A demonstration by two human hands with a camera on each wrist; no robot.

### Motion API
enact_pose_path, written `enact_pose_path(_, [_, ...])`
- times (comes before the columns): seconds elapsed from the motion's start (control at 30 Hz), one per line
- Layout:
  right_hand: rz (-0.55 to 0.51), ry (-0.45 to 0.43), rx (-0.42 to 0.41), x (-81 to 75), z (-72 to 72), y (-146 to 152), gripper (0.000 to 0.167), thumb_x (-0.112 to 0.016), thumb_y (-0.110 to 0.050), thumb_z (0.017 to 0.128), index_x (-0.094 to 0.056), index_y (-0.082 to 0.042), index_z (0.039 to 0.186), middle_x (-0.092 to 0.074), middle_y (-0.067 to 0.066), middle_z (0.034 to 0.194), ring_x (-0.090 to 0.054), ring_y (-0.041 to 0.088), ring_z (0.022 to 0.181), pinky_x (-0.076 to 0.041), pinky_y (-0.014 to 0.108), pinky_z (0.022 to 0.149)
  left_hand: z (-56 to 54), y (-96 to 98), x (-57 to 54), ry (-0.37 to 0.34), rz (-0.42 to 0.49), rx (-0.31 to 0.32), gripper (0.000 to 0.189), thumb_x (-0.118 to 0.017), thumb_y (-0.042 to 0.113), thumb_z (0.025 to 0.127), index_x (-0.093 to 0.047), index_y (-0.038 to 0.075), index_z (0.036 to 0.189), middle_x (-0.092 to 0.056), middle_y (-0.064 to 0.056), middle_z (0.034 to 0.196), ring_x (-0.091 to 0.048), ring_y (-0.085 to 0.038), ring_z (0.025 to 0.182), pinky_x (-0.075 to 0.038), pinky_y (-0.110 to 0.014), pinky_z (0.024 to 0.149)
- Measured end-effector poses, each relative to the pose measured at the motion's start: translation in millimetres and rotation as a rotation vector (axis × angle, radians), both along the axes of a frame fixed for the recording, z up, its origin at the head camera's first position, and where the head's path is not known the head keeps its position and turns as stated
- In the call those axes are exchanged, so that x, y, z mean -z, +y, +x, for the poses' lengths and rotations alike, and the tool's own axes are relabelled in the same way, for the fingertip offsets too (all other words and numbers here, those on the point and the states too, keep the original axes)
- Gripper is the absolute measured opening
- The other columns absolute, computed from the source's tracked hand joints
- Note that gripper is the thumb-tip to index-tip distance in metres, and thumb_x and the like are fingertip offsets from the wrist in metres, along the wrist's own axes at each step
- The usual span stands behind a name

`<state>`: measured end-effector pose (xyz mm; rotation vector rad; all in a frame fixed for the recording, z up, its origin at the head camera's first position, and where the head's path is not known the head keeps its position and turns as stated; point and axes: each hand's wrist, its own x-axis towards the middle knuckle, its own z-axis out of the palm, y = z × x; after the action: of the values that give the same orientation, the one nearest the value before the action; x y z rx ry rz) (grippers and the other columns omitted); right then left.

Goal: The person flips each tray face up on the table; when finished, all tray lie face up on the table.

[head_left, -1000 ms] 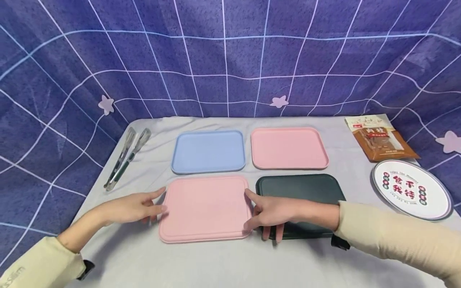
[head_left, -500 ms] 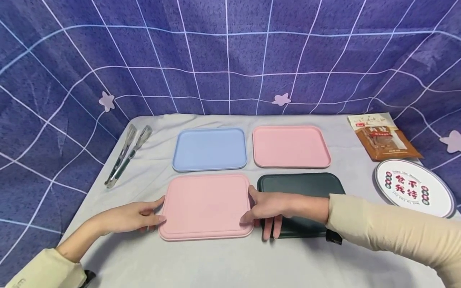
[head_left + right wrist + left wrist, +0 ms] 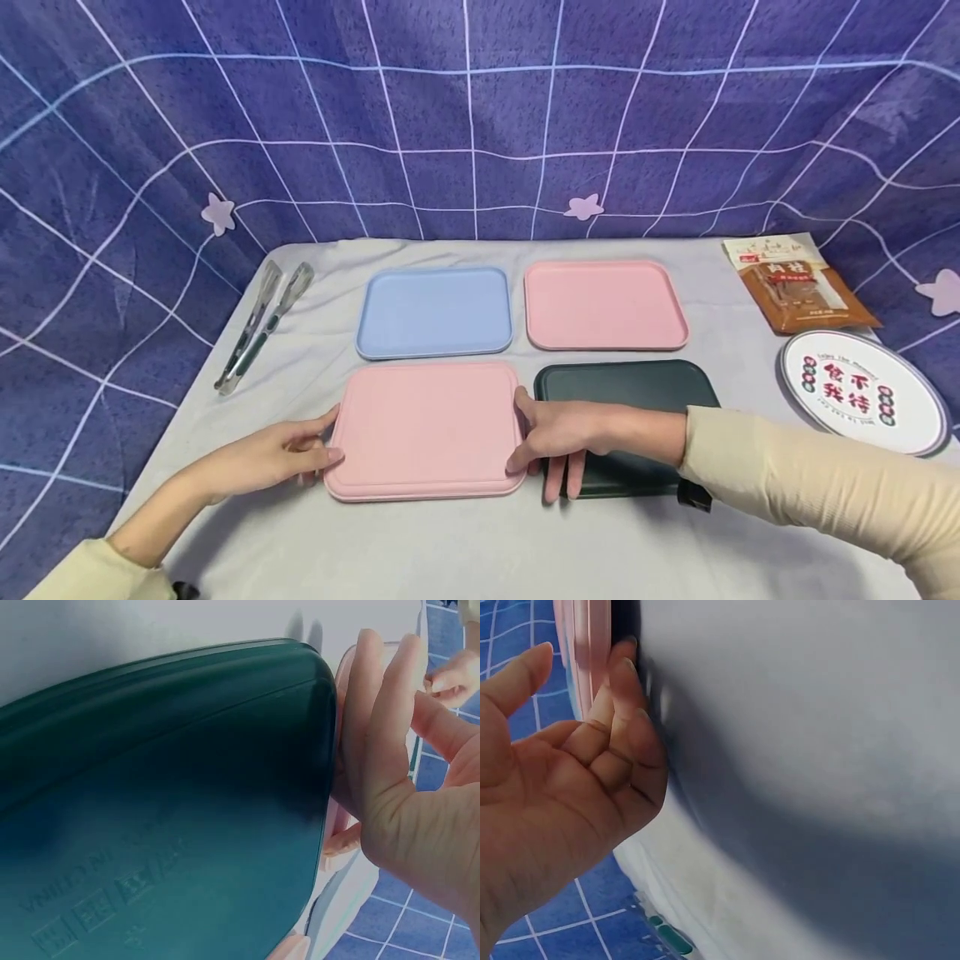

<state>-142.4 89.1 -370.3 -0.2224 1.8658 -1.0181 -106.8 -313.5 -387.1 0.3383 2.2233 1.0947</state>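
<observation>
A pink tray [image 3: 427,429] lies at the front, its flat face with a stepped border turned up. My left hand [image 3: 258,454] holds its left edge, thumb at the rim. In the left wrist view, the fingers are curled beside the pink edge [image 3: 592,645]. My right hand [image 3: 562,429] grips the opposite edge with thumb and index finger; its other fingers hang over the dark green tray [image 3: 630,392]. Embossed marks show on that green tray [image 3: 172,825] in the right wrist view, so its underside faces up. The fingertips under the pink tray are partly hidden.
Behind lie a blue tray [image 3: 435,312] and a second pink tray [image 3: 603,304]. Metal tongs [image 3: 262,333] rest at the left. At the right are a brown food packet [image 3: 802,287] and a white oval plate [image 3: 862,392] with red writing. A purple grid cloth [image 3: 480,108] hangs behind.
Both hands have closed in on the edges of the front pink tray. The tray has shifted very slightly left; the other objects stay where they were.
</observation>
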Motion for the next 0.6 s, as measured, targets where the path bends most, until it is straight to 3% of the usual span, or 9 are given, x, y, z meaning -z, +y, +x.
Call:
enact_pose_path(0.17, [-0.018, 0.006, 0.006, 2.4, -0.3, 0.8, 0.103, -0.076, -0.017, 0.088, 0.0, -0.013, 0.157, -0.065, 0.02, 0.095, -0.073, 0.034, 0.062, -0.055, 0.038, 0.043, 4.1, 2.5, -10.3, 0.017, 0.006, -0.038, 0.083, -0.06, 0.029, 0.101, -0.01, -0.008, 0.157, -0.06, -0.001, 0.078, -0.056, -0.009, 0.07, -0.048, -0.028, 0.063])
enact_pose_path(0.4, [-0.02, -0.017, 0.016, 3.1, -1.0, 1.3, 0.119, -0.072, -0.009, 0.09, 0.026, -0.018, 0.157, -0.068, 0.015, 0.097, -0.073, 0.032, 0.063, -0.057, 0.039, 0.047, 6.5, 10.7, -33.5, 0.073, 0.029, -0.077, 0.086, -0.064, 0.027, 0.099, -0.011, -0.003, 0.159, -0.058, 0.002, 0.076, -0.058, -0.012, 0.071, -0.051, -0.029, 0.066])
enact_pose_path(0.5, [-0.041, -0.013, 0.036, 4.3, -0.2, 1.6, 0.118, -0.071, -0.007, 0.089, 0.025, -0.019, 0.157, -0.071, 0.012, 0.097, -0.073, 0.03, 0.061, -0.057, 0.039, 0.046, 7.2, 15.3, -44.6, 0.102, 0.055, -0.07, 0.088, -0.065, 0.024, 0.098, -0.008, -0.003, 0.159, -0.06, 0.0, 0.076, -0.063, -0.018, 0.074, -0.053, -0.03, 0.069])
enact_pose_path(0.6, [-0.07, -0.007, 0.074, 7.9, 2.6, 1.2, 0.117, -0.07, -0.005, 0.089, 0.024, -0.018, 0.158, -0.072, 0.012, 0.096, -0.072, 0.027, 0.058, -0.056, 0.038, 0.046, 7.3, 22.6, -54.9, 0.12, 0.07, -0.091, 0.089, -0.066, 0.024, 0.098, -0.007, 0.001, 0.16, -0.056, 0.002, 0.073, -0.059, -0.014, 0.07, -0.05, -0.029, 0.066])
